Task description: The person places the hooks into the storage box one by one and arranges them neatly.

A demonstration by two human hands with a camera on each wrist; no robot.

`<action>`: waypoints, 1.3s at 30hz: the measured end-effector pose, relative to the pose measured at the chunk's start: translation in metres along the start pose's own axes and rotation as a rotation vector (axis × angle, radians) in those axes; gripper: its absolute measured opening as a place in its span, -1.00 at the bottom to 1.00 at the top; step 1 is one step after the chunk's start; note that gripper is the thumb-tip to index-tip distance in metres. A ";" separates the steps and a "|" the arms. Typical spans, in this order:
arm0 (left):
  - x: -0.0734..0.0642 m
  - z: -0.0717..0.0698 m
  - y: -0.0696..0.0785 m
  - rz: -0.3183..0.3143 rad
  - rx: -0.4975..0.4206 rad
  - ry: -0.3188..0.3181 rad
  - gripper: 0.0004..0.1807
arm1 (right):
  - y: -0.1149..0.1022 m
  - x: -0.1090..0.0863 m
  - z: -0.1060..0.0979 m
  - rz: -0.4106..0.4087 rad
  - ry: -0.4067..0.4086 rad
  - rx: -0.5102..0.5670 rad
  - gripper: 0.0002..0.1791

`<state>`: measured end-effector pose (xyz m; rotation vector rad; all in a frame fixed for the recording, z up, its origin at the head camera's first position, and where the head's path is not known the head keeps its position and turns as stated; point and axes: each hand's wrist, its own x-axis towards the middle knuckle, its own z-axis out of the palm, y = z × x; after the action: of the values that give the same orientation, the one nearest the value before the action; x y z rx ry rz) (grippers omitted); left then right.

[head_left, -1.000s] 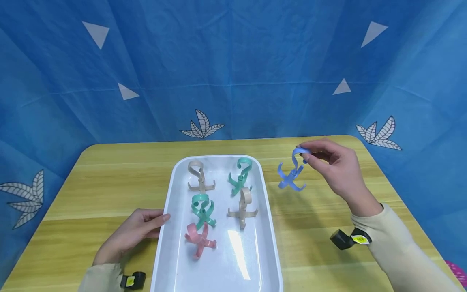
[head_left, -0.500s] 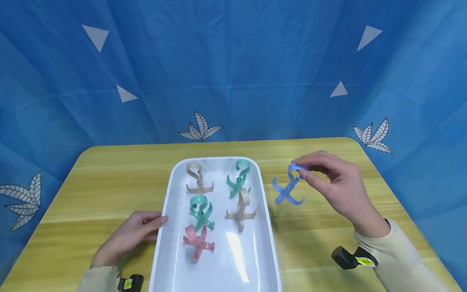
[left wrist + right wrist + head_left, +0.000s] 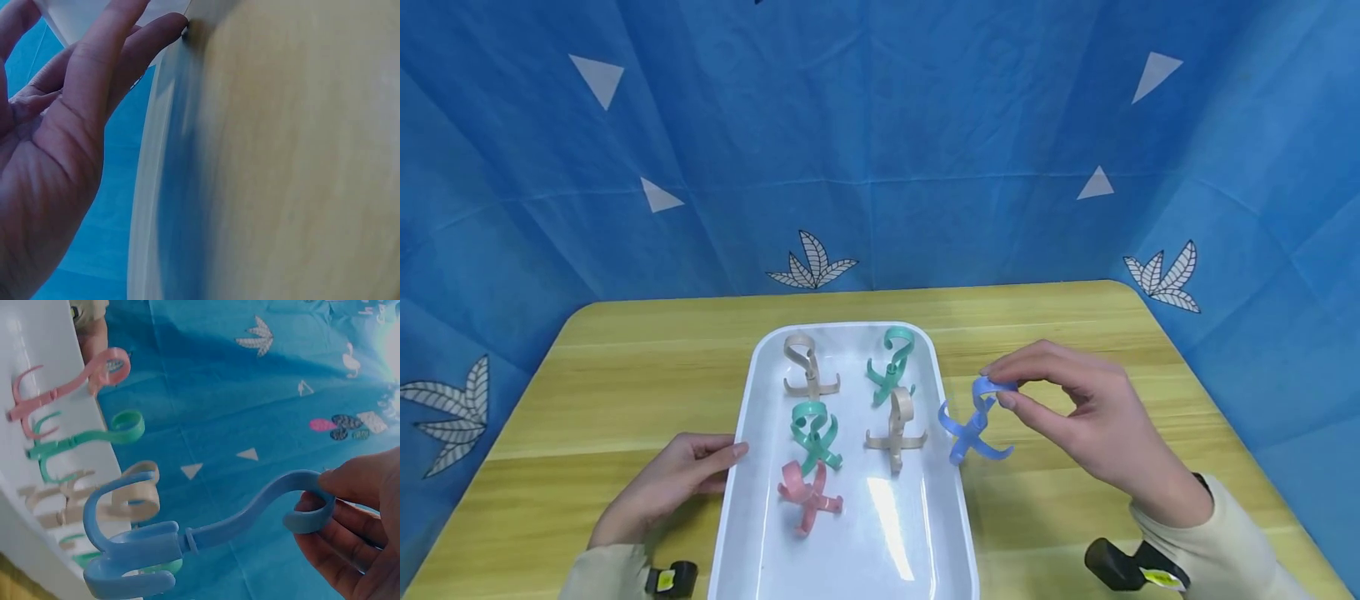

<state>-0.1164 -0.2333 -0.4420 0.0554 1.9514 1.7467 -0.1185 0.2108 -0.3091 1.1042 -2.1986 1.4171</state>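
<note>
In the head view my right hand (image 3: 1078,417) pinches the curved top of a blue four-pronged plastic hanging hook (image 3: 973,433) between thumb and fingers. The hook hangs tilted at the right rim of the white tray (image 3: 958,517), prongs downward. In the right wrist view the blue hook (image 3: 231,519) shows whole, its curl between the fingertips. My left hand (image 3: 673,483) holds the tray's left side, thumb over the rim. Inside the tray stand two beige hooks (image 3: 897,437), two green hooks (image 3: 815,442) and a pink hook (image 3: 808,500).
The tray rests on a wood-grain table (image 3: 625,375). A blue patterned cloth (image 3: 880,150) hangs behind and around it. Black cameras are strapped to both wrists, the right one (image 3: 1112,567) over the table.
My right hand has brought the blue hook left and toward me, from over the table to the tray's right rim. The left hand stays on the tray.
</note>
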 end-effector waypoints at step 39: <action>0.001 0.000 -0.004 0.014 0.023 0.016 -0.37 | -0.016 -0.012 0.070 0.086 -0.252 0.263 -0.71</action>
<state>-0.1165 -0.2335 -0.4459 0.0633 1.9873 1.7386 -0.0887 0.1515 -0.3390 1.3569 -2.3000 1.7283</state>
